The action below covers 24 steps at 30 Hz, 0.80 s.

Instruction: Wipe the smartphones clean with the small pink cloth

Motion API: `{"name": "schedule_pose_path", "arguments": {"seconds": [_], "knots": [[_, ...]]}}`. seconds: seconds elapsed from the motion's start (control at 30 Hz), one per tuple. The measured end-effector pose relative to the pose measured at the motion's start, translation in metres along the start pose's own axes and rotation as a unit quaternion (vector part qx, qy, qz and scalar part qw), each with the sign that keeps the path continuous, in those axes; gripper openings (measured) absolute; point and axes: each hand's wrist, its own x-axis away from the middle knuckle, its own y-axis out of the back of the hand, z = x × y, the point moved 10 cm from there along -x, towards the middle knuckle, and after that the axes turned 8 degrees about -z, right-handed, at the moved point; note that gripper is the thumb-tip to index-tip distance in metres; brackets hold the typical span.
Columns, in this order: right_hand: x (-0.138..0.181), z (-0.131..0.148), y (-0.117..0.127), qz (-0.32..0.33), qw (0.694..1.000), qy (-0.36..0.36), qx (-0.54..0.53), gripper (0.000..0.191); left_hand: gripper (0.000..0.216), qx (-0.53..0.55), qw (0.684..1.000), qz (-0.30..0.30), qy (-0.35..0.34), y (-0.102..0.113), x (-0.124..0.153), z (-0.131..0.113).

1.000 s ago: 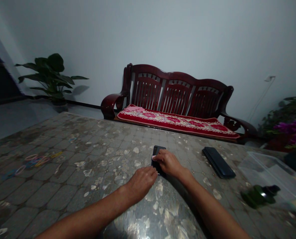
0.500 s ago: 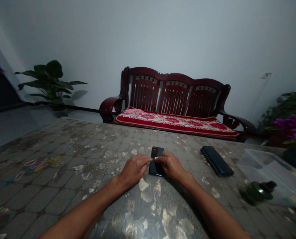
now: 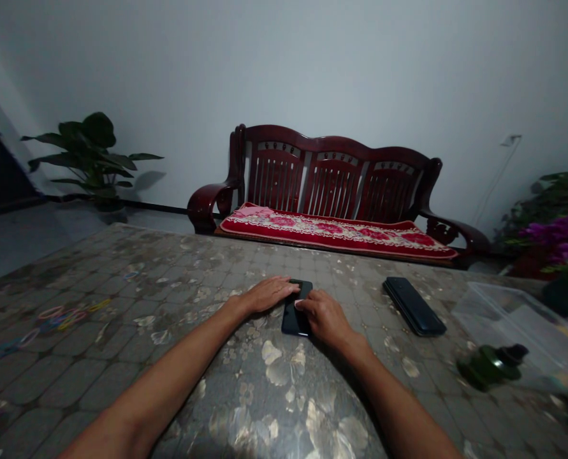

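A dark phone (image 3: 295,313) lies flat on the patterned table (image 3: 178,299) right in front of me. My left hand (image 3: 267,294) rests with fingers stretched out, their tips on the phone's far end. My right hand (image 3: 324,316) has its fingers curled against the phone's right edge, thumb on top of it. A second dark phone (image 3: 414,305) lies further right, touched by neither hand.
Several coloured rubber bands (image 3: 61,317) lie at the left. A green bottle (image 3: 491,366) lies on its side at the right, beside a clear plastic box (image 3: 523,325). Beyond the table stand a red wooden bench (image 3: 331,197) and potted plants.
My left hand has moved forward from below the phone and now lies flat on its far end. My right hand has stayed at the phone's right edge.
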Motion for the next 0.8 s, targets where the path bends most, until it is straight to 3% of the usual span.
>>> {"name": "schedule_pose_path", "arguments": {"seconds": [0.3, 0.57, 0.8], "knots": [[0.007, 0.033, -0.002, 0.048, 0.995, 0.084, -0.034, 0.025, 0.049, 0.038, 0.999, -0.021, 0.012, -0.006, 0.001, 0.010], [-0.007, 0.013, -0.004, 0.014, 1.000, 0.008, 0.004, 0.028, 0.049, 0.039, 0.998, -0.043, 0.008, 0.001, 0.000, 0.008], [0.000, 0.037, -0.006, 0.041, 0.996, 0.078, -0.032, 0.028, 0.049, 0.027, 0.998, -0.050, -0.001, 0.004, 0.004, 0.007]]}}
